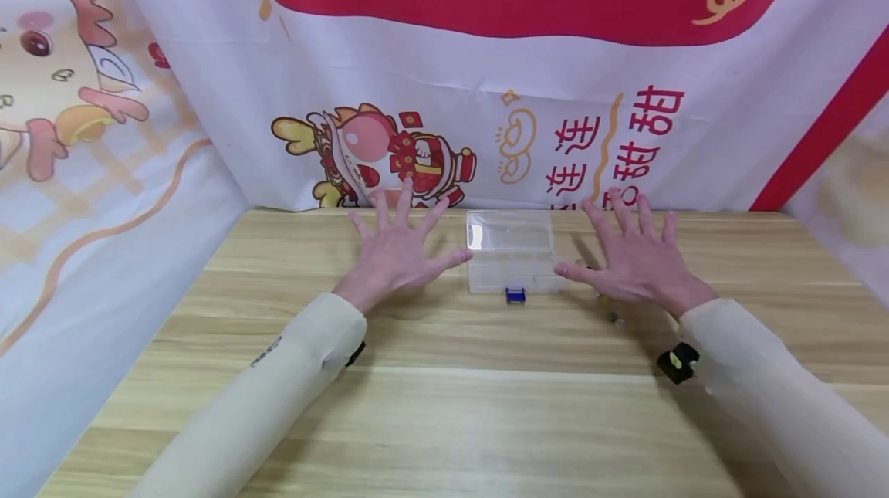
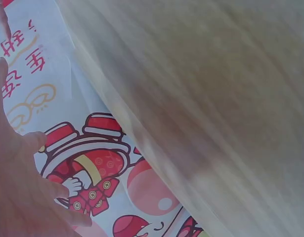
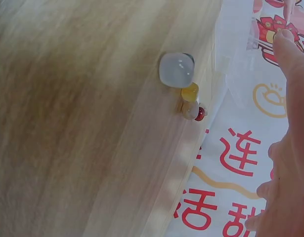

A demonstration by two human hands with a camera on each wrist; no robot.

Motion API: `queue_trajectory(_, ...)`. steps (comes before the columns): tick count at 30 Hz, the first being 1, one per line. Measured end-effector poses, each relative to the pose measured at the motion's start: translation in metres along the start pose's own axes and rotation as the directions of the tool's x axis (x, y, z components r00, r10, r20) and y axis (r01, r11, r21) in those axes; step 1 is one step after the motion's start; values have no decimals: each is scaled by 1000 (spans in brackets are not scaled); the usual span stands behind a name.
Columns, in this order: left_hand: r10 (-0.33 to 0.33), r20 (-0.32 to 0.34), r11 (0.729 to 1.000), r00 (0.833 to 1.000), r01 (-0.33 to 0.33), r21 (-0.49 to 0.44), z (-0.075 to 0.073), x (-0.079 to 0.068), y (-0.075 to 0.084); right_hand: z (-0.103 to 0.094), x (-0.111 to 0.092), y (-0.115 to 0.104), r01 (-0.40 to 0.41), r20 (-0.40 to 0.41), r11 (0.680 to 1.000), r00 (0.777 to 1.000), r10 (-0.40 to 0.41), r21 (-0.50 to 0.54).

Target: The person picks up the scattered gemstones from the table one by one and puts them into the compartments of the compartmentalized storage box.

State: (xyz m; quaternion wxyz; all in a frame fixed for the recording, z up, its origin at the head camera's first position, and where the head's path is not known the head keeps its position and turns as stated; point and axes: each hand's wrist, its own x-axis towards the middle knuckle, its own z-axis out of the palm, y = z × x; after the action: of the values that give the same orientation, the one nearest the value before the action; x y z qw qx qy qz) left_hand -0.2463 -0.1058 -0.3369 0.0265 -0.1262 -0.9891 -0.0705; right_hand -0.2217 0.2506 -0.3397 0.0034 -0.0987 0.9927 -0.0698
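My left hand (image 1: 397, 249) hovers over the wooden table with its fingers spread, its thumb tip beside the left edge of a clear plastic box (image 1: 514, 260). A blue latch (image 1: 515, 296) marks the front of the box. On the other side, my right hand (image 1: 635, 260) is spread too, its thumb near the box's right edge. Neither hand holds anything. Under the right hand lie a cloudy rounded stone (image 3: 176, 70), an amber bead (image 3: 190, 92), a pale bead (image 3: 190, 110) and a dark red bead (image 3: 200, 113), mostly covered by that hand in the head view.
The light wooden table (image 1: 486, 428) ends at a printed white and red cloth (image 1: 444, 66) hanging behind it. More printed cloth (image 1: 90, 197) hangs along the left. A black wrist camera (image 1: 677, 363) sits under the right sleeve.
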Motion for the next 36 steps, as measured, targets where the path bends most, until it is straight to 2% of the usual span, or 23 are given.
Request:
queue_trajectory(6, 13, 6, 999, 1000, -13, -29, 0, 0, 4, 2, 0, 4, -2, -16, 1000, 1000, 1, -4)
queue_trajectory(10, 16, 36, 998, 999, -13, -63, -1, 0, 7, 3, 1, 7, 5, -20, 1000, 1000, -5, 24)
queue_trajectory(14, 19, 81, 982, 997, -3, -188, -2, 0, 11, 3, 3, 10, 9, -20, 995, 1000, -7, 100)
queue_trajectory(17, 50, 113, 942, 992, -9, -336, -2, -1, 14, 2, 4, 15, 24, -23, 977, 1000, -20, 214)
queue_trajectory(19, 72, 151, 886, 986, 6, -463, -1, -1, 15, 3, 4, 19, 27, -10, 949, 1000, -25, 314)
queue_trajectory(20, 81, 169, 846, 982, 22, -533, -1, -1, 16, 3, 4, 20, 22, 2, 932, 1000, -24, 363)
queue_trajectory(22, 88, 215, 747, 973, 78, -660, 0, -1, 17, 5, 3, 24, 2, 30, 890, 999, -17, 455)
queue_trajectory(23, 87, 237, 690, 968, 113, -715, 0, -1, 17, 7, 3, 26, -12, 47, 869, 999, -12, 494)
queue_trajectory(26, 81, 298, 524, 951, 213, -825, 3, 1, 19, 11, 4, 29, -74, 106, 805, 994, 13, 588)
queue_trajectory(29, 67, 346, 413, 936, 290, -863, 7, 5, 23, 15, 7, 32, -131, 155, 744, 987, 38, 655)
queue_trajectory(30, 61, 361, 385, 930, 312, -868, 8, 6, 24, 16, 8, 32, -154, 172, 724, 984, 50, 673)
queue_trajectory(32, 55, 380, 351, 924, 338, -873, 10, 7, 26, 19, 10, 33, -190, 195, 688, 978, 71, 700)
queue_trajectory(36, 69, 402, 325, 913, 360, -874, 14, 6, 26, 23, 12, 32, -232, 213, 641, 971, 109, 732)
